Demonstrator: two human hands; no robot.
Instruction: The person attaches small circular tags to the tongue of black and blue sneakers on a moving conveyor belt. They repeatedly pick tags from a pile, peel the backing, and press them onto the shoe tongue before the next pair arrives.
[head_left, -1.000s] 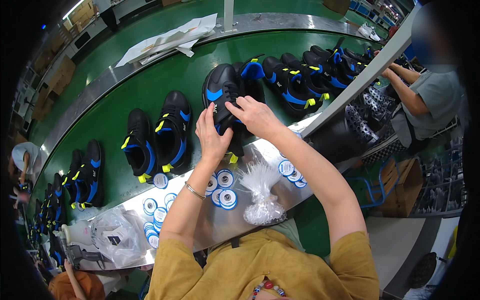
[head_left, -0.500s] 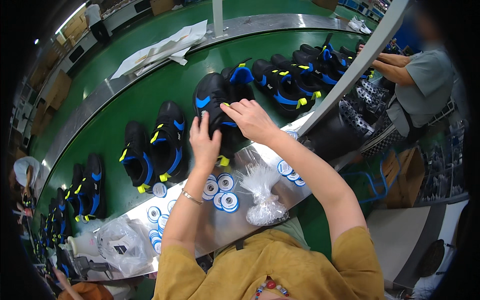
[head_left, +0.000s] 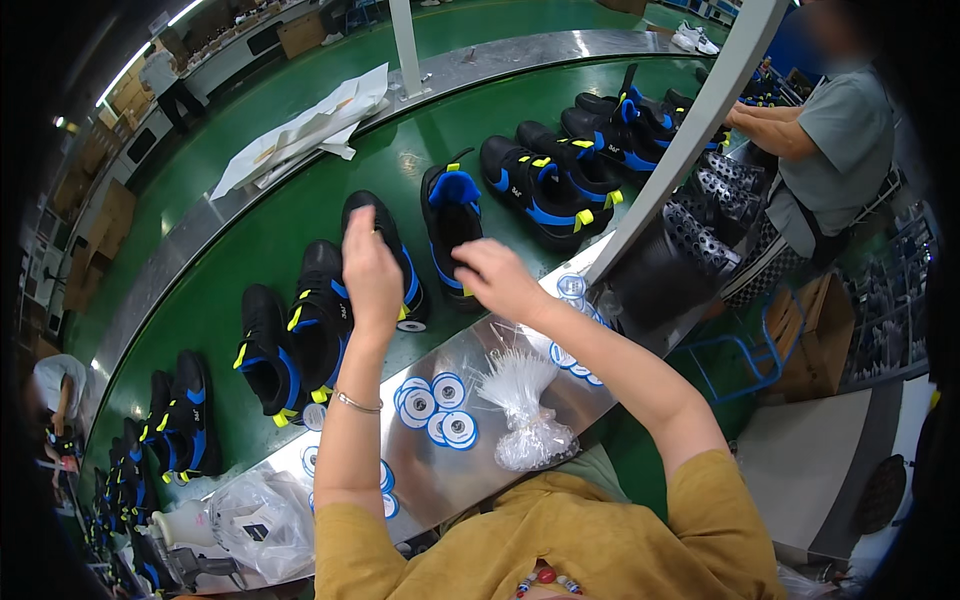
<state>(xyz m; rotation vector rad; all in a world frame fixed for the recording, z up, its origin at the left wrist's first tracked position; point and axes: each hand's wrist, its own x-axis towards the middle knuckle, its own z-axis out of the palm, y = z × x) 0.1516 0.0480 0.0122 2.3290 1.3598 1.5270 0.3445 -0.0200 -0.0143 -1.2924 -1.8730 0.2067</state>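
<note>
My left hand (head_left: 370, 275) rests over a black shoe (head_left: 398, 262) with blue and yellow trim; its fingers point away from me, slightly blurred, and cover part of the upper. By that shoe's heel, a round tag (head_left: 411, 326) shows. To the right stands the other shoe (head_left: 453, 225), its blue-lined opening facing me and a pull loop up. My right hand (head_left: 497, 280) is at its near right side, fingers apart and loosely bent. Whether they touch it is hard to tell. Round blue-rimmed tags (head_left: 437, 408) lie nearer me, beside a bundle of clear plastic fasteners (head_left: 525, 410).
Pairs of similar shoes line the green belt (head_left: 400, 150), left (head_left: 290, 345) and right (head_left: 550, 180). A metal ledge (head_left: 400, 475) runs before me, with a plastic bag (head_left: 265, 525) and tagging gun (head_left: 200, 565). A white post (head_left: 690, 140) rises right; a co-worker (head_left: 835, 150) stands beyond.
The two shoes under my hands have come apart, one shifting left with my left hand. The right one now shows its opening. My right hand has moved nearer to me. The view has shifted slightly.
</note>
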